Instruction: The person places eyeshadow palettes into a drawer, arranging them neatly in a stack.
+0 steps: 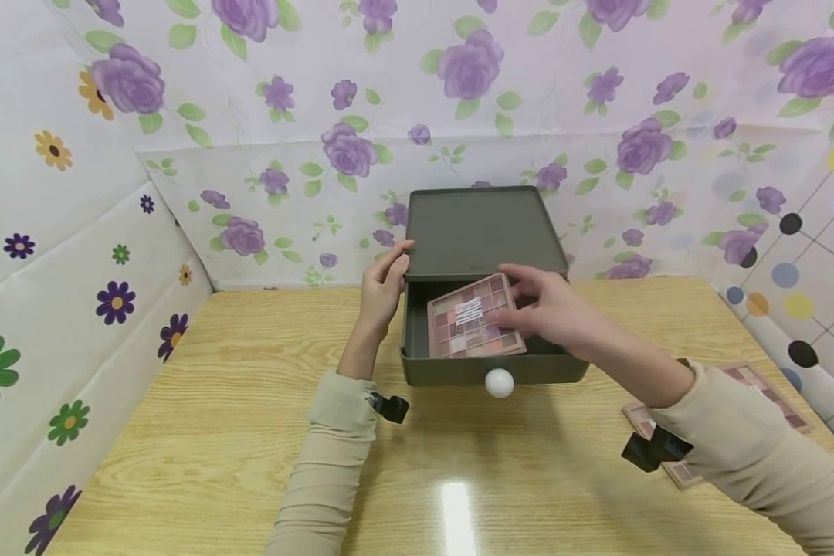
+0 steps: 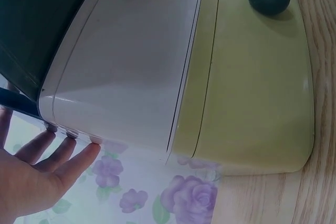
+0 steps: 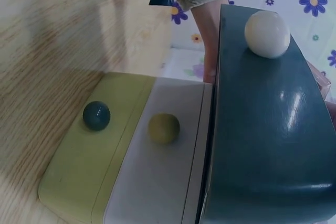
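Note:
A drawer cabinet stands in front of me, with its dark green top drawer (image 1: pixel 459 372) pulled out toward me. My right hand (image 1: pixel 552 305) holds a pink eyeshadow palette (image 1: pixel 452 320) by its right side, thumb on the face. The palette lies slanted within the drawer opening, its lower edge close to the drawer front. My left hand (image 1: pixel 384 289) rests against the cabinet's left side near the dark green top (image 1: pixel 483 232). In the left wrist view, the fingers (image 2: pixel 79 166) reach along the side of the white middle drawer (image 2: pixel 126 66).
Two more palettes (image 1: pixel 771 390) lie on the wooden table (image 1: pixel 250 432) at the right, partly under my right forearm. Below the white drawer is a yellow-green one (image 3: pixel 79 166). A white round knob (image 1: pixel 499 382) sticks out from the open drawer. Flowered sheeting (image 1: pixel 347 147) hangs behind.

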`<state>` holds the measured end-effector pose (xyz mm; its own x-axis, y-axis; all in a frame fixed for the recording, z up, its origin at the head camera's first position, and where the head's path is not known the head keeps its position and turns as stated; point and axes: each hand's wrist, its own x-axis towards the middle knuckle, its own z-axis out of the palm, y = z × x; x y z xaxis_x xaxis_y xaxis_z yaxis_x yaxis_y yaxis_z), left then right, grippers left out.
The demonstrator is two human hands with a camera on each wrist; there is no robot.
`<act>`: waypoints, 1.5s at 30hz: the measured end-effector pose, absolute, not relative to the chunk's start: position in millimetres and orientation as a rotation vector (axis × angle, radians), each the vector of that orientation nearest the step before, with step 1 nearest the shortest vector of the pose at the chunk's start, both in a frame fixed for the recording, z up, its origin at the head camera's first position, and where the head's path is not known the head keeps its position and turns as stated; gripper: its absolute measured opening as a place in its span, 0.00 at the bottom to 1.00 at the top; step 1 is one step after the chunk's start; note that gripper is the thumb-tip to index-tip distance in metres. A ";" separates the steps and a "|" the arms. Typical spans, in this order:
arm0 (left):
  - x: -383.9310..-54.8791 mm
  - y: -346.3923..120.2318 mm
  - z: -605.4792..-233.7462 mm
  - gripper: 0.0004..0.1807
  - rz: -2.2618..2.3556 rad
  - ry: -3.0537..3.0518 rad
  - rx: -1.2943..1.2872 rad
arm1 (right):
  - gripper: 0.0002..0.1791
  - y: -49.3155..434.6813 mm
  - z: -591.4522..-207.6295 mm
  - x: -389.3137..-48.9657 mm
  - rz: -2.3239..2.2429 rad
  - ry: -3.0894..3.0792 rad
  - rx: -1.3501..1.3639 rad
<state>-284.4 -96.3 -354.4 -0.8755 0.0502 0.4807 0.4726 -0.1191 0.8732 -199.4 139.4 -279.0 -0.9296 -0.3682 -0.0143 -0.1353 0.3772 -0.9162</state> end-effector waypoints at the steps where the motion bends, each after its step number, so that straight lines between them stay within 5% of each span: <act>1: -284.3 -96.2 -354.4 0.19 -2.071 -1.863 -0.582 | 0.41 138.7 -279.0 -199.0 -1.567 2.427 -0.450; 20: -283.9 -95.6 -354.7 0.19 -2.086 -1.843 -0.590 | 0.28 133.3 -279.5 -195.9 -1.652 2.282 -0.355; 45: -284.6 -93.8 -356.2 0.18 -2.060 -1.839 -0.567 | 0.24 141.6 -281.6 -201.9 -1.426 2.245 -0.405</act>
<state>-284.6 -93.8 -356.2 -0.8697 0.0241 0.4930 0.4871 -0.1190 0.8652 -201.9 141.6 -281.6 -0.8569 -0.4699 -0.2118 -0.0080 0.4232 -0.9060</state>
